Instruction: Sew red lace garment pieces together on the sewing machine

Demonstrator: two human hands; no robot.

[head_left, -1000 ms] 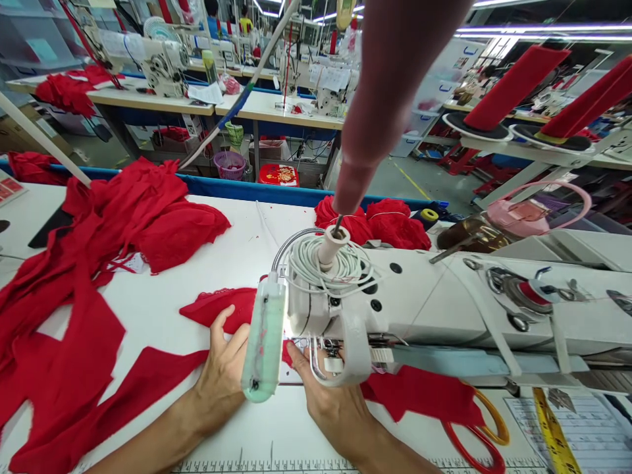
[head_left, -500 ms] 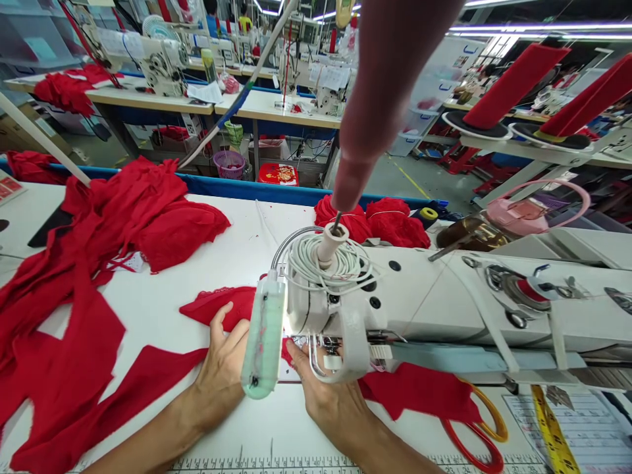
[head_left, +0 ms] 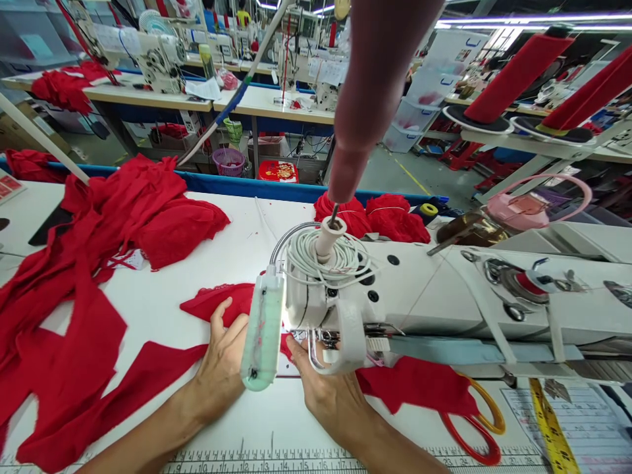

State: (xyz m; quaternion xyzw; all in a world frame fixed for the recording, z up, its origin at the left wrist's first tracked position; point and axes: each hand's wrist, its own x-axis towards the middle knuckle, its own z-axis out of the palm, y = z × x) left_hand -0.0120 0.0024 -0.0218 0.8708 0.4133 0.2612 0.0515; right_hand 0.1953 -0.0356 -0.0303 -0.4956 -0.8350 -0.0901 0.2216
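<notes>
The white counter [head_left: 266, 421] carries a sewing machine [head_left: 419, 289], a red cloth piece [head_left: 222, 297], heaped red fabric [head_left: 113, 227], scissors [head_left: 498, 420] and paper [head_left: 590, 421].

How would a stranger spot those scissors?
Find the big white sewing machine, then look below it, right of the right hand. The scissors poke out past the red cloth there; unlike the yellow tape measure nearby, their handles are two loops, red and orange.

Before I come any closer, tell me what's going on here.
A person is working at a sewing machine. Their left hand is on a piece of red cloth and their right hand is by the needle area, its fingertips partly hidden. A heap of red cloth lies to the left. Scissors lie to the right, partly under a red strip.
</notes>
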